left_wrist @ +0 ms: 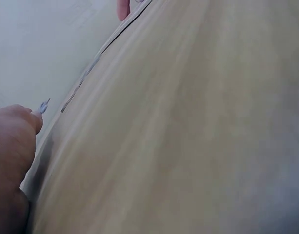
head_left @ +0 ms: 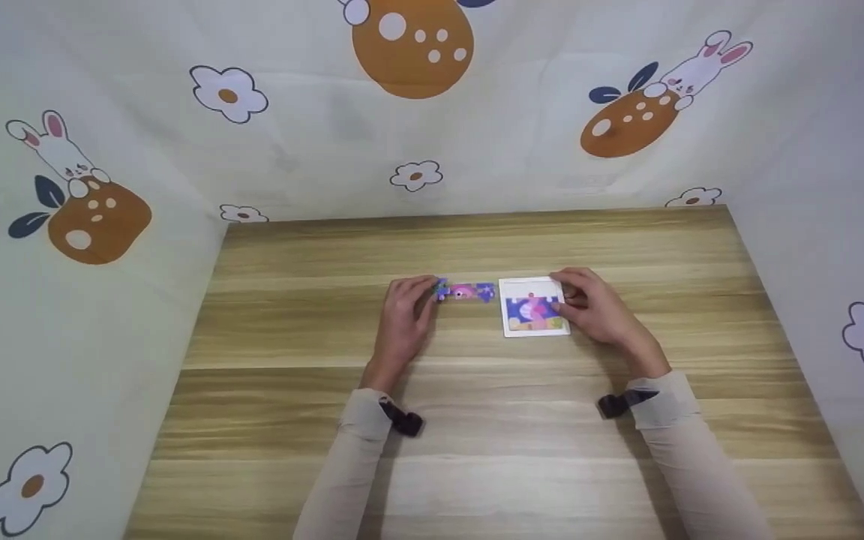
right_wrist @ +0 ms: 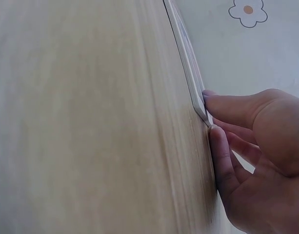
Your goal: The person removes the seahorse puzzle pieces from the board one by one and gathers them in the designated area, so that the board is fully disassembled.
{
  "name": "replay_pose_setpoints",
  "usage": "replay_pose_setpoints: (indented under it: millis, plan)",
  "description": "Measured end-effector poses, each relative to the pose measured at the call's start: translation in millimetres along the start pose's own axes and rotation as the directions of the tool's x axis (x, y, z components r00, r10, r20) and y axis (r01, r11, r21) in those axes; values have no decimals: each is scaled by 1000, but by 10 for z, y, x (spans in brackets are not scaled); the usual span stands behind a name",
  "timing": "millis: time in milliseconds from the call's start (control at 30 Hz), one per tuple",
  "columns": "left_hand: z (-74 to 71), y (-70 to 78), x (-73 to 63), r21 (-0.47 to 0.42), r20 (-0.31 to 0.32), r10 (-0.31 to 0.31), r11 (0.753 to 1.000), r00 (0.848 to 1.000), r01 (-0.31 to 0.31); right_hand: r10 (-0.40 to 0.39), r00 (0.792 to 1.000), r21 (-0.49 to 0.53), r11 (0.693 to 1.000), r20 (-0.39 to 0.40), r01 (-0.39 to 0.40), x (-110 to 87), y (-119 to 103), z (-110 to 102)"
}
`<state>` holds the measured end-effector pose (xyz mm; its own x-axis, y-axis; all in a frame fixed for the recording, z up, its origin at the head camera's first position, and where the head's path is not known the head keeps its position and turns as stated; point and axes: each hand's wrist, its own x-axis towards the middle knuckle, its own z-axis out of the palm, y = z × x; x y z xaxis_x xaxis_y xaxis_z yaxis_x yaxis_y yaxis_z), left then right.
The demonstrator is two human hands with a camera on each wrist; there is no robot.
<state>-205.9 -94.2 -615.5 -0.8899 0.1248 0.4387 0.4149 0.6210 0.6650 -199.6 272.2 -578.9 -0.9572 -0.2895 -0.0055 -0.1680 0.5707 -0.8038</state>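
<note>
My left hand (head_left: 403, 309) pinches a small blue-and-green jigsaw piece (head_left: 442, 290) between thumb and fingers. In the left wrist view the jigsaw piece (left_wrist: 43, 107) sticks up past the fingertips, above the tabletop. Just right of it, a short row of pink and purple pieces (head_left: 465, 291) lies on the table. A square white puzzle tray (head_left: 502, 319) lies to the right of that row, its lower part filled with a picture and its top strip bare white. My right hand (head_left: 595, 306) grips the tray's right edge, the thumb over its rim in the right wrist view.
A wood-grain table (head_left: 492, 420) lies under everything. Behind and beside it hangs a pale cloth (head_left: 312, 150) printed with rabbits, oranges and flowers. Each sleeve cuff carries a small black camera, one by the left wrist (head_left: 406, 421) and one by the right (head_left: 613, 406).
</note>
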Motion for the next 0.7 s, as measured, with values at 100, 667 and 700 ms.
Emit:
replay_pose_setpoints:
  millis: [100, 667, 700]
  plan:
    - [-4, 2, -19, 21, 19, -5, 1000, 1000, 5, 5, 1000, -3, 1000, -4, -5, -4, 1, -3]
    - [14, -10, -30, 112, 53, 7, 994, 999, -13, -9, 1000, 21, 1000, -6, 10, 3, 6, 4]
    - [13, -6, -29, 114, 54, 4, 993, 999, -10, -12, 1000, 22, 1000, -8, 12, 3, 5, 3]
